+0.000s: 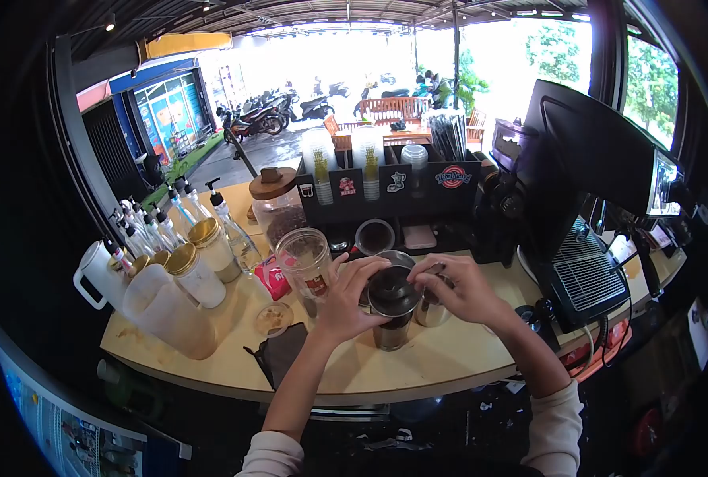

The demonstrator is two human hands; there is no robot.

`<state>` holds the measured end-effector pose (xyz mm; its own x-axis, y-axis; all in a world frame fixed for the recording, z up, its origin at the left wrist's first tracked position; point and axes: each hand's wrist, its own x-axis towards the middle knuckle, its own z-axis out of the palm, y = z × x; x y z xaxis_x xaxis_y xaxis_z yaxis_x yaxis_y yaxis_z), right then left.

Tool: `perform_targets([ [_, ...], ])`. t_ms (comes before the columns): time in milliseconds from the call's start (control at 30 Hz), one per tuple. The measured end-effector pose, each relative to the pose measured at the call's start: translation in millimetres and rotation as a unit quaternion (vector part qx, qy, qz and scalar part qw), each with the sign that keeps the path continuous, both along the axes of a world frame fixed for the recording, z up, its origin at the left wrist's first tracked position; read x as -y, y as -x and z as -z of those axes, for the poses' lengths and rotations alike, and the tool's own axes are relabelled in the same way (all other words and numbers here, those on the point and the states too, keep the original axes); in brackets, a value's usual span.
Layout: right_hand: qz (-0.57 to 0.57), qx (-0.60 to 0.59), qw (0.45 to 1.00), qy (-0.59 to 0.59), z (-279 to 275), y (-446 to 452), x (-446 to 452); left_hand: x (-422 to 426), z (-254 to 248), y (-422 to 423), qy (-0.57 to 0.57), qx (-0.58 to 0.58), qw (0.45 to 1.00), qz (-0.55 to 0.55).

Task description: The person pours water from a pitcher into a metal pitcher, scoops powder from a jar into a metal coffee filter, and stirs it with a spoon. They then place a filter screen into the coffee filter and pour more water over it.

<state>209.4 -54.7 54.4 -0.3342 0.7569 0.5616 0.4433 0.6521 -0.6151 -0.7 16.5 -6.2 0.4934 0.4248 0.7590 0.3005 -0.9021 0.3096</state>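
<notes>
A dark, round, bowl-like piece sits over the mouth of a glass with dark contents. My left hand curls around its left side, thumb at the near rim and fingers at the far rim. Over the right rim, my right hand is closed in a pinch on a thin dark handle; its lower end is hard to make out. A metal cup stands just right of the glass, partly under my right hand. Left of my left hand is a clear jar with a red-brown label.
Pump bottles, gold-lidded jars and a plastic pitcher crowd the left. A black organiser with cups stands behind. An espresso machine and a dark monitor are right. A dark cloth lies at the counter's front edge.
</notes>
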Motion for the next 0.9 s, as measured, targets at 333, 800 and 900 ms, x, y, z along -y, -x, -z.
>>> perform_targets([
  [333, 0.002, -0.010, 1.000, -0.008, 2, -2, -1, 0, 1, 0, -0.009, 0.000, 1.000, -0.006],
  [800, 0.042, -0.318, 0.947, 0.033, 24, -14, 12, 2, -1, 2, 0.051, 0.000, 0.998, -0.045],
  [900, 0.070, -0.400, 0.914, 0.016, 32, -24, 18, 2, -1, 1, 0.065, 0.009, 0.996, -0.065],
])
